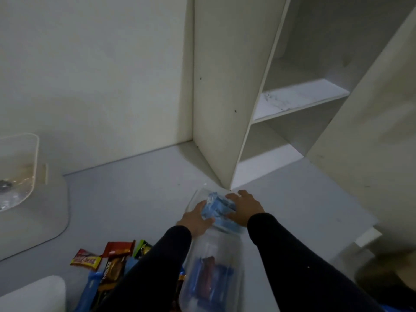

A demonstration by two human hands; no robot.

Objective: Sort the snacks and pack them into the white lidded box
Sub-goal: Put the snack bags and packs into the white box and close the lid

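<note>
Gripping a bundle of light blue snack packets [217, 207] from both sides, the left hand [197, 218] and the right hand [244, 207] meet over the far end of a clear plastic container [211, 262] that lies on the pale grey surface [135, 188]. The left hand's fingers curl around the near-left edge of the bundle, and the right hand's fingers wrap over its right side, thumb tucked toward the packets. Both arms wear black sleeves [292, 255]. The bundle sits just inside the container's far rim, above the surface. Nearer the camera, through the clear wall of the same container, blue and dark red wrapped bars [209, 280] are visible, though blurred.

To the left of the left sleeve, a loose pile of snacks lies on the surface: a yellow and red wrapped bar [85, 260], a red wrapped bar [119, 247], a brown wrapped bar [113, 270], a green and black packet [142, 248] and a blue packet [91, 284] partly hidden by the arm. A white rounded object [33, 296] fills the lower left corner. At the far left stands a translucent lidded box [20, 174] against the white wall. A white open shelf unit [281, 104] rises behind the hands, at the right
</note>
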